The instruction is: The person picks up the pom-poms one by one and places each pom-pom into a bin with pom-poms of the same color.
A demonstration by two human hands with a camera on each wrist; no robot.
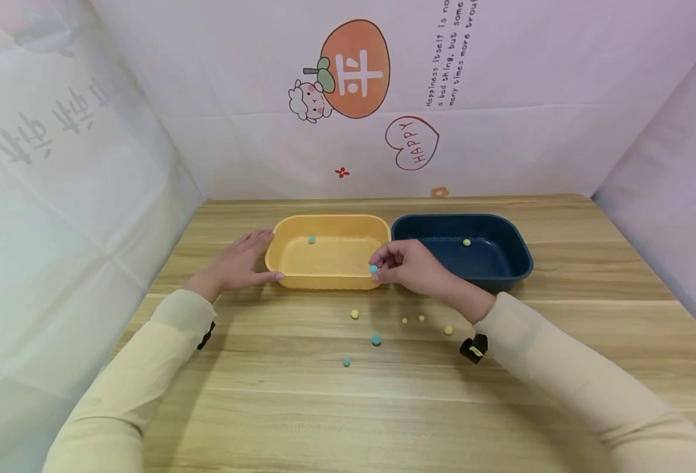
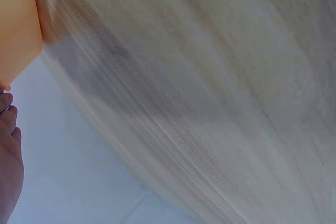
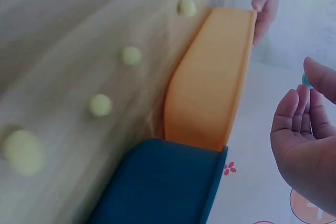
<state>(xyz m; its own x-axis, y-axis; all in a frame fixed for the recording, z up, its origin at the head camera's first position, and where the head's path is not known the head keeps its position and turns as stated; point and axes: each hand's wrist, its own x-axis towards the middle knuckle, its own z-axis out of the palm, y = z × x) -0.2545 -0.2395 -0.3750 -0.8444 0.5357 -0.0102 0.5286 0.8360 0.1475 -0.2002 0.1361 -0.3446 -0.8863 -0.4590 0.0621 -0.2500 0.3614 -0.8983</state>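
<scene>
Centre of head view, right hand (image 1: 413,265) pinches blue ball (image 1: 374,269) above yellow tray (image 1: 328,282); left hand (image 1: 242,263), centre-left, fingers spread, touches tray's left end.

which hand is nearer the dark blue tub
Right. In the head view, the right hand overlaps the dark blue tub at its left end; the left hand is farther left, touching the yellow tub.

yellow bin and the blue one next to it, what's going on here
A person holds a small blue ball in the right hand, near the right end of the yellow bin, while the left hand touches that bin's left end. One blue ball lies inside it; one yellow ball lies in the dark blue bin. Four yellow balls and two blue balls lie on the table.
</scene>
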